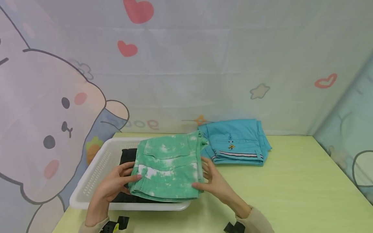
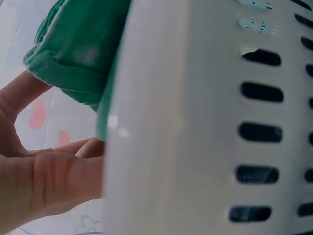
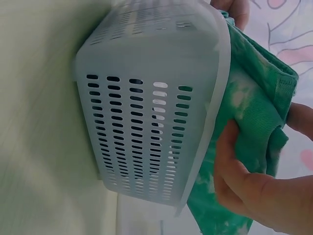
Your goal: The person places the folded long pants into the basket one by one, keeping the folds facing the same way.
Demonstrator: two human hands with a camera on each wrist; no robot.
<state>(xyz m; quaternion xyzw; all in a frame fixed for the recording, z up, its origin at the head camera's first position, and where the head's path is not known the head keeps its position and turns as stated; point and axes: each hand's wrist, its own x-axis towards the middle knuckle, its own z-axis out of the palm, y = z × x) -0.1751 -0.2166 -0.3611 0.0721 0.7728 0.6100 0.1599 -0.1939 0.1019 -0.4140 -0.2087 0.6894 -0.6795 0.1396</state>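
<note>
Green folded shorts — your left hand and right hand pinch opposite edges, keeping the fold flat over the white basket.

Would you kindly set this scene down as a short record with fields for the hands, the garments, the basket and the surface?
left hand: the left hand grips the left edge of the folded green shorts
right hand: the right hand grips their right edge
green shorts: tie-dyed green and white, folded, over the white basket
white basket: perforated walls, a dark garment inside under the shorts
blue shorts: the blue shorts lie folded behind and to the right of the basket, untouched
surface: a light green table
</note>
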